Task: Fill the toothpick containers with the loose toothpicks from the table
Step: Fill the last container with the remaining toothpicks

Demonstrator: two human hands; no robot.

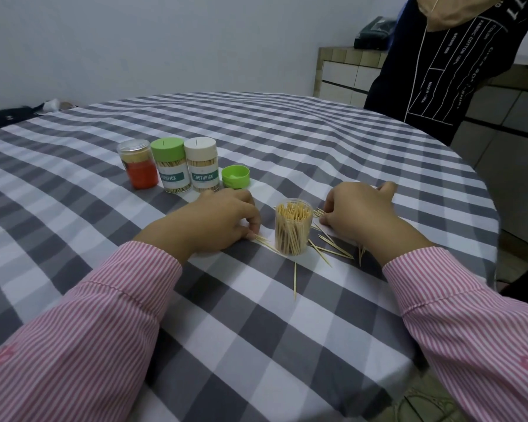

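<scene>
Toothpicks (333, 243) lie scattered around the open jar (293, 228) between my hands, left hand (217, 222) pinching a few, right hand (360, 211) curled over more, grip unclear.

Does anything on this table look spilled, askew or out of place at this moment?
Yes. Loose toothpicks lie scattered on the tablecloth around the open jar, and one lies apart, nearer the camera. A green lid sits upside down beside the closed jars. Otherwise nothing looks damaged.
</scene>
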